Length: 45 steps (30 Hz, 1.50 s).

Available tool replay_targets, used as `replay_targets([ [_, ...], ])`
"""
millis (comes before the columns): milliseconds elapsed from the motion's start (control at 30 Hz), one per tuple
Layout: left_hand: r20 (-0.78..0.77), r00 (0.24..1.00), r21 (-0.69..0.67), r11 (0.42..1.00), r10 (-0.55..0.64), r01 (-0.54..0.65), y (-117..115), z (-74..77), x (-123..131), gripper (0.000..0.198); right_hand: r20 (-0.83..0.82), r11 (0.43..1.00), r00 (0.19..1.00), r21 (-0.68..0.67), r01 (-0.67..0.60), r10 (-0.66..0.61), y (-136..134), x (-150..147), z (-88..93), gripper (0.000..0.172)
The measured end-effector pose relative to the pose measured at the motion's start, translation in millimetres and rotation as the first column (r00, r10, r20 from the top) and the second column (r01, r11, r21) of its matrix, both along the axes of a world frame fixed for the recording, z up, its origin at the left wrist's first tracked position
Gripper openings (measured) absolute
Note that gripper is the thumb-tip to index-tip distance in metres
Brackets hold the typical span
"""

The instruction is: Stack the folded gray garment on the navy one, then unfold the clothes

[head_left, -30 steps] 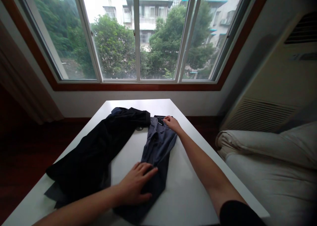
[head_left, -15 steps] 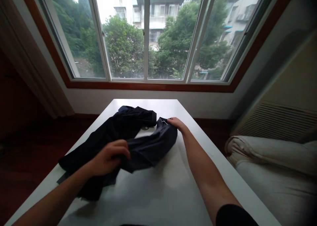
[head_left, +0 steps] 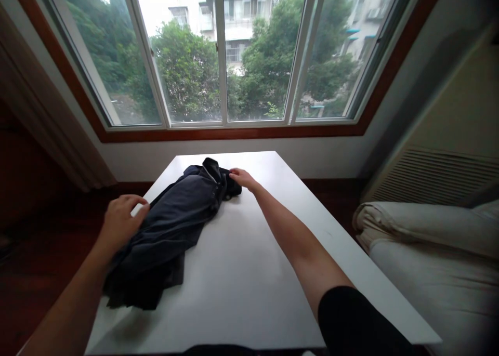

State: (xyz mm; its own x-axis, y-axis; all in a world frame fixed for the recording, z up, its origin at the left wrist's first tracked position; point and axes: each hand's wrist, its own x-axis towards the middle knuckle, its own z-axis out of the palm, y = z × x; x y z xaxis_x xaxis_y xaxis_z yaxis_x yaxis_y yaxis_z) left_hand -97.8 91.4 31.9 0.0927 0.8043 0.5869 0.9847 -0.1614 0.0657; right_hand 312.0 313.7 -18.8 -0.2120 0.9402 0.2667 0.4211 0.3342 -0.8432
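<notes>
A dark navy garment (head_left: 175, 205) lies bunched along the left side of the white table (head_left: 249, 293), with small round buttons or snaps and a pale edge near its far end. Its near end is darker, almost black, and partly covered by the layer on top. My left hand (head_left: 123, 218) is at the garment's left edge, thumb and fingertips drawn together on the cloth, with white table showing through the gap between them. At the far end, my right hand (head_left: 242, 178) pinches a dark edge of the garment between thumb and fingers.
Beyond the table is a wide window (head_left: 224, 130) with a brown frame. To the right stands a cream cushioned seat (head_left: 429, 231), with a slatted panel (head_left: 421, 176) behind it. A curtain (head_left: 58, 111) hangs at the left over the dark red floor (head_left: 47, 273).
Both hands have moved left, the left one farther, carrying the upper part of the garment over onto the rest of it. The view has shifted slightly.
</notes>
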Motion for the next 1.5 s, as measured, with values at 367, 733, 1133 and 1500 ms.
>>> replay_targets([
  [367,-0.235,0.938,-0.375,0.914,-0.254,0.154,57,-92.4,173,0.052,0.229,0.930,0.939,0.322,0.177,-0.258,-63,11,-107.0,0.019],
  [733,-0.067,0.984,-0.405,0.897,0.165,-0.178,164,-124.6,122,0.066,0.281,0.963,0.932,0.206,0.175,-0.230,-65,22,-106.2,0.019],
  [1133,-0.045,0.956,-0.471,0.838,0.288,-0.275,231,-127.4,48,0.069,0.426,0.990,0.899,0.136,0.044,-0.099,-88,-10,-90.4,0.016],
  [1500,0.043,0.999,-0.714,0.698,-0.031,0.052,252,-80.8,22,0.073,0.609,0.698,0.690,0.293,-0.654,0.391,-183,-220,-95.3,0.044],
])
